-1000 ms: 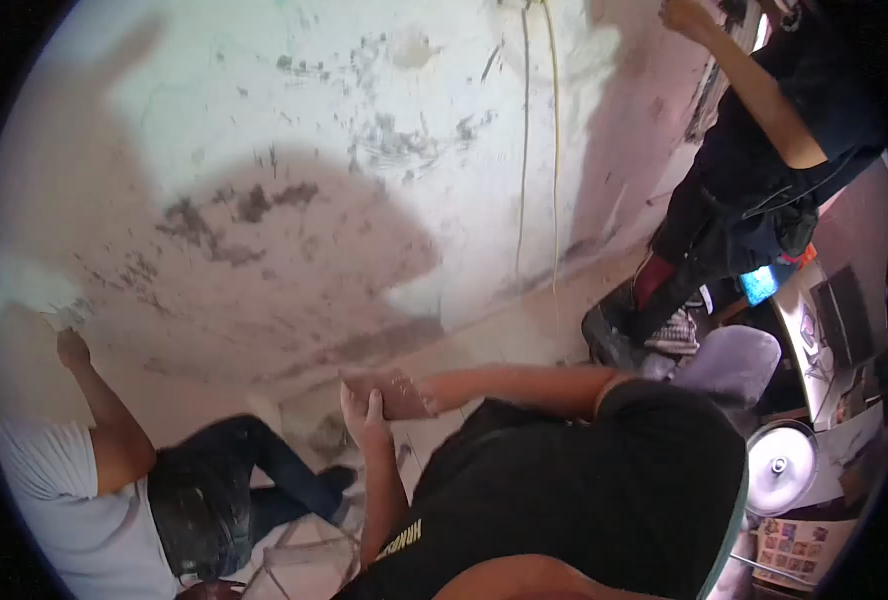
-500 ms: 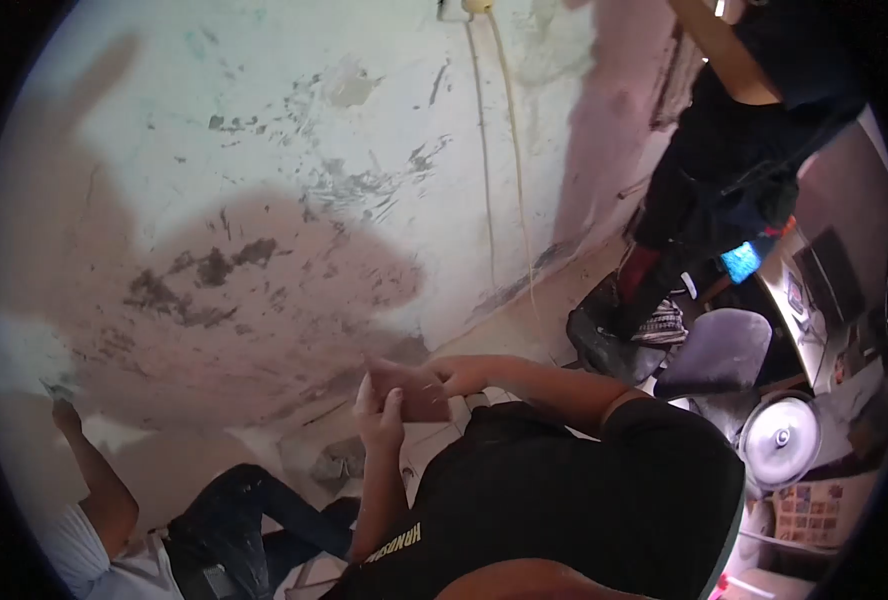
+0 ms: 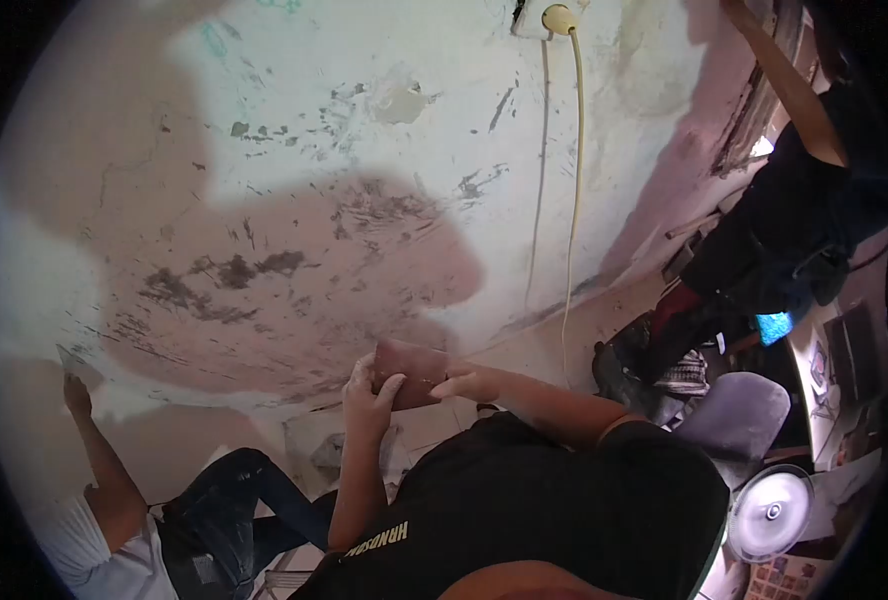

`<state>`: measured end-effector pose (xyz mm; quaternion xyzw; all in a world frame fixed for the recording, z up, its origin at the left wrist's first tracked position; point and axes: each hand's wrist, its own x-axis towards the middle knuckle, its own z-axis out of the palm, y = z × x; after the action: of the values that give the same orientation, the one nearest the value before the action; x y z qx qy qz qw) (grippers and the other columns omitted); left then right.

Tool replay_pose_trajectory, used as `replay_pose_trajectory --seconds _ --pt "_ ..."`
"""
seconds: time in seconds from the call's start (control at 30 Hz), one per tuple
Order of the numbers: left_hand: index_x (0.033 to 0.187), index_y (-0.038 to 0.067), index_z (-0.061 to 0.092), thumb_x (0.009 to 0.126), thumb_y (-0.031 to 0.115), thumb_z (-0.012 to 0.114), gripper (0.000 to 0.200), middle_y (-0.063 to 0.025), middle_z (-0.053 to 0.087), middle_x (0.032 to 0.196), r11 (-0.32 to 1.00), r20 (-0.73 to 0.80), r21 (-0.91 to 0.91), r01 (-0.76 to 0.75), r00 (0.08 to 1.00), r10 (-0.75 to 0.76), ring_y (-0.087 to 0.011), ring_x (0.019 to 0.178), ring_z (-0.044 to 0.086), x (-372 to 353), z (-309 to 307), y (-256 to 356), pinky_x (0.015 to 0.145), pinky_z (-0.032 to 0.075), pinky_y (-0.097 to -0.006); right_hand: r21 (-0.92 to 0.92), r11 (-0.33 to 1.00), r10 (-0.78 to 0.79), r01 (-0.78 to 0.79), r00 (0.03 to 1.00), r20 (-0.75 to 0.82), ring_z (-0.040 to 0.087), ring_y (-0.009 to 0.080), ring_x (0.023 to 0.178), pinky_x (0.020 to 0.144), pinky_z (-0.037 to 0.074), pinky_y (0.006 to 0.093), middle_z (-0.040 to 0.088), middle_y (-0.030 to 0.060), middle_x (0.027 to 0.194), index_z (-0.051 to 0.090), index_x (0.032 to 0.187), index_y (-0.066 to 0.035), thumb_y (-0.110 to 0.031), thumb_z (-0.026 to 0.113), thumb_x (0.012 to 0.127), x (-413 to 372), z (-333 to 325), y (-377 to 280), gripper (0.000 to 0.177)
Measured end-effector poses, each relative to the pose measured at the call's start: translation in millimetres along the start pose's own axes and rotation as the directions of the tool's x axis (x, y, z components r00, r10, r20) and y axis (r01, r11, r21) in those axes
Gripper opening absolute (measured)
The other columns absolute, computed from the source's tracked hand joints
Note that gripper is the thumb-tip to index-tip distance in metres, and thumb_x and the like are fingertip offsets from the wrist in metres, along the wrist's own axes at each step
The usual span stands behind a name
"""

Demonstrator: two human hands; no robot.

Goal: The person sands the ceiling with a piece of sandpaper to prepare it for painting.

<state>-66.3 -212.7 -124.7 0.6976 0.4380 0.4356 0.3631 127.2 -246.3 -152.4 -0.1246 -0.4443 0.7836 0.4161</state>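
A reddish-brown sheet of sandpaper [image 3: 411,372] is held up in front of my chest, close to the lower wall. My left hand [image 3: 366,392] grips its left side, thumb pressed over the face and fingers behind. At the opposite edge, my right hand [image 3: 467,384] pinches the sheet between thumb and fingers. The fingers behind the sheet are partly hidden. Beyond it stands the wall [image 3: 364,290], whose pale paint is marked with dark scraped patches and covered partly by shadows.
At lower left a co-worker [image 3: 104,535] holds a flat scraper-like blade [image 3: 72,356] against the wall. Another person [image 3: 764,210] stands at upper right with an arm raised. A yellow cord [image 3: 578,150] hangs down the wall. A chair [image 3: 739,420] and round fan [image 3: 772,512] stand at right.
My view has shifted, so the wall and both co-workers appear further right or lower. The sheet has turned flatter between my hands, and my right hand has come more onto its edge.
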Motion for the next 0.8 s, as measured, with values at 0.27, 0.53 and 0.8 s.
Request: replay_pose_trajectory --seconds 0.27,0.53,0.8 --pt "0.103 -0.002 0.056 0.073 0.016 0.075 0.04 -0.0134 0.065 0.088 0.99 0.075 -0.047 0.132 0.989 -0.128 -0.0201 0.08 0.064 25.1 42.1 -4.1 0.071 0.049 -0.0321 0.042 0.997 -0.069 0.071 0.996 -0.052 0.046 0.0204 0.123 0.105 0.033 0.0375 0.05 0.0078 0.133 0.043 0.136 -0.004 -0.015 0.06 0.085 2.3 -68.9 -13.8 0.055" --pt "0.113 0.001 0.053 0.074 0.0 0.069 0.042 -0.007 0.061 0.106 0.729 0.355 -0.564 0.387 0.911 -0.209 -0.0173 0.097 0.058 12.8 59.3 -76.3 0.087 0.045 -0.0314 0.276 0.935 -0.147 0.224 0.951 -0.273 0.052 0.02 0.117 0.1 0.04 0.0367 0.054 0.0071 0.127 0.043 0.135 -0.005 -0.01 0.058 0.086 -1.7 -90.5 -41.2 0.052" --pt "0.116 0.0 0.051 0.085 0.005 0.056 0.032 -0.0067 0.061 0.1 0.364 0.393 -0.768 0.527 0.837 -0.381 -0.016 0.092 0.058 37.7 111.3 -63.3 0.085 0.045 -0.0298 0.261 0.907 -0.277 0.33 0.935 -0.22 0.037 0.021 0.131 0.105 0.032 0.0336 0.037 0.01 0.144 0.024 0.146 -0.007 0.001 0.056 0.083 -20.6 -71.7 -54.3 0.071"
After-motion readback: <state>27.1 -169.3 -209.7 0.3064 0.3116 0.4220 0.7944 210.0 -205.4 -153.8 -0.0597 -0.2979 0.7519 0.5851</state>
